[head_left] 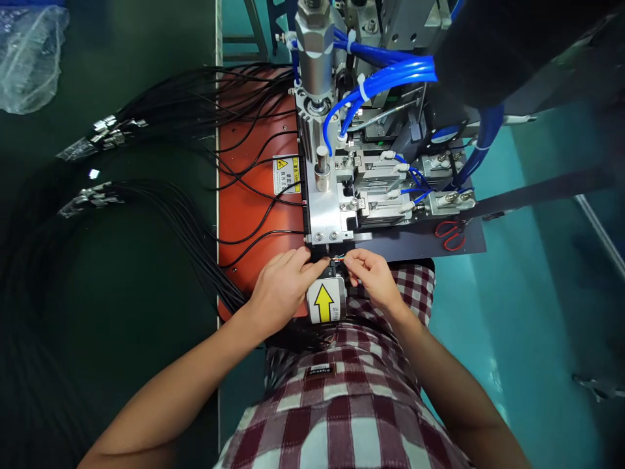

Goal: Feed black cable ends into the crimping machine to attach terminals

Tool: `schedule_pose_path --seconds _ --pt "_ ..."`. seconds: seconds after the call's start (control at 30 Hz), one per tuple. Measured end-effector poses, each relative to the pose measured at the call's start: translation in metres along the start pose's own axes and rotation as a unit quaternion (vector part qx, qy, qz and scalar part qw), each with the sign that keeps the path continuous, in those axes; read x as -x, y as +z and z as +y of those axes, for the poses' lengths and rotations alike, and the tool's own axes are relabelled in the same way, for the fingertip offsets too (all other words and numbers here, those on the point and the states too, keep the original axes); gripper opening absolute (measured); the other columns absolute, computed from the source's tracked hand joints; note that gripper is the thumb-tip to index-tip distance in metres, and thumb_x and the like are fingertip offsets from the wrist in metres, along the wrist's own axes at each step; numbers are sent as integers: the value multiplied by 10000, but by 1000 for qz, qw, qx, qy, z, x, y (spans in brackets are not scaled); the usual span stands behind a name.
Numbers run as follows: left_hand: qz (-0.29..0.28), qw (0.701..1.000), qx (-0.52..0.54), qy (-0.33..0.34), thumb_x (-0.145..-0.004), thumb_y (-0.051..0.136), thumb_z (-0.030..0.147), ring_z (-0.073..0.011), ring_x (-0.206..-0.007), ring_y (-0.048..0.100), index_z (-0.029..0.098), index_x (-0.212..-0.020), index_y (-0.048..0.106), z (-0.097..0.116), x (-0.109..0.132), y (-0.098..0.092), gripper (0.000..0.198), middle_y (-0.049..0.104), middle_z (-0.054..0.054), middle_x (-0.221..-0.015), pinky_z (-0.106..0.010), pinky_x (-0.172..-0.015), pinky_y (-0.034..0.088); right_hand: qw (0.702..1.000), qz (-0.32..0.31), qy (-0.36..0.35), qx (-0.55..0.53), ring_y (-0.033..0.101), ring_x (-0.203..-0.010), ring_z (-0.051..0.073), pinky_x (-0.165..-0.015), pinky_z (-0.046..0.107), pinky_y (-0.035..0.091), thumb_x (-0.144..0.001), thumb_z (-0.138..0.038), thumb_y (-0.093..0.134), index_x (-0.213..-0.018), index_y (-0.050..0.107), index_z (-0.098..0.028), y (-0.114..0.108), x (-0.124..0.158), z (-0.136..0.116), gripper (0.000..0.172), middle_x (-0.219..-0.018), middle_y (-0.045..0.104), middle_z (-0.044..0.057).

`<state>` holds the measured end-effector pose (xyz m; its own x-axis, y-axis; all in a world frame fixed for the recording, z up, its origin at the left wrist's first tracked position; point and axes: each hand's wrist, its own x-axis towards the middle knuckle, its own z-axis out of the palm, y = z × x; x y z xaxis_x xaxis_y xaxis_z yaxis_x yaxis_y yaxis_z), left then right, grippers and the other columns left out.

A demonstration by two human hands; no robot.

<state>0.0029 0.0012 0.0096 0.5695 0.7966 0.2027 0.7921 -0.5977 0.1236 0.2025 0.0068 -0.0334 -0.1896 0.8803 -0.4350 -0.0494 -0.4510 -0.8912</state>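
Observation:
My left hand (283, 286) rests on the orange mat (244, 208), fingers closed and pinching a black cable end at the front of the machine (332, 195). My right hand (371, 273) is curled in a pinch on thin coloured wires (340, 258) at the same small fixture under the metal block. Between the hands sits a white button with a yellow arrow (324, 302). Several black cables (195, 215) fan out to the left from the mat.
Blue air hoses (390, 71) loop over the machine's cylinder (312, 52). Red-handled scissors (452, 234) lie on the dark plate at right. Metal cable plugs (105, 130) and a clear plastic bag (29, 58) lie on the dark surface at left. Teal floor is at right.

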Motion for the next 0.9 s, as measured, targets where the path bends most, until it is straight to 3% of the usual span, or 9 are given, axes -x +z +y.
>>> schedule_pose_path --seconds 0.17,0.33,0.57,0.7,0.9 --pt "-40 998 -40 -3 -917 449 116 -219 -750 483 135 -1160 648 12 -1 -8 314 578 -105 -881 -320 -608 404 998 50 -27 -18 494 -501 91 -499 247 387 -795 -489 663 -784 584 -187 10 -1 1 313 -667 572 -26" --pt "-51 999 3 -9 -899 439 84 -223 -797 484 68 -1204 607 17 2 -3 349 595 -132 -983 -327 -678 461 996 35 -4 -88 462 -497 76 -525 245 373 -776 -439 697 -741 577 -187 17 -5 3 281 -646 560 -40" --pt "-17 999 0 -29 -900 477 127 -223 -814 516 114 -1193 625 18 6 7 328 613 -122 -988 -325 -697 465 988 19 39 -150 406 -494 60 -520 236 313 -728 -422 736 -730 582 -173 15 -6 3 292 -635 549 -51" --pt "-44 998 -5 -35 -907 460 139 -213 -804 529 189 -1238 604 19 1 8 365 613 -104 -1024 -321 -689 458 988 16 22 -150 408 -505 63 -532 238 322 -720 -438 735 -718 570 -173 17 -8 3 312 -632 540 -54" --pt "-82 992 37 -91 -900 442 134 -214 -844 548 186 -1186 625 23 -5 2 343 594 -97 -981 -334 -722 485 989 21 20 -148 419 -515 70 -532 236 333 -671 -479 754 -727 562 -172 17 -10 5 366 -629 535 -51"
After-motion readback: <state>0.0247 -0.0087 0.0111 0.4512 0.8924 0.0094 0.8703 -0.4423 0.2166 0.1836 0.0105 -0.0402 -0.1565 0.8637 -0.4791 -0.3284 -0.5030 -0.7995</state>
